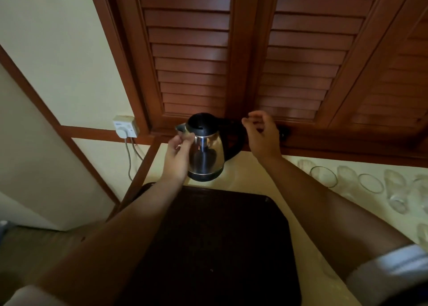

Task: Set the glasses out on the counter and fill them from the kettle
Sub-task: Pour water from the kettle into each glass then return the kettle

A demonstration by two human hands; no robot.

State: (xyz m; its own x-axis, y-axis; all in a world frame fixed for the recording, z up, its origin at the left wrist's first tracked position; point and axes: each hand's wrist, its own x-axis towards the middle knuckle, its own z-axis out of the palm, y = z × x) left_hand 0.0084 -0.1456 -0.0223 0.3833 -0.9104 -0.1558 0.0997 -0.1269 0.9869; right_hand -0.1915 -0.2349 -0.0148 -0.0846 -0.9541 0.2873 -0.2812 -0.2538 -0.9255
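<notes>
The kettle [205,148] stands at the back edge of the worktop [259,180], close to its left corner, steel body upright, black lid on, spout turned left and black handle turned right. My left hand [178,157] is up against the kettle's left side just under the spout — fingers curled narrow; whether they actually grip the steel I cannot tell. My right hand [262,136] hangs by the handle, at the foot of the louvred doors [245,51], fingers loosely bent and apart, nothing in them. The glasses [370,183] sit in a cluster at the right end of the worktop, well apart from the kettle — some upright with open rims showing, others blurred. A dark tray [213,248] covers the near middle of the worktop between my forearms. A wall socket [126,126] with a plugged cord sits left of the kettle
</notes>
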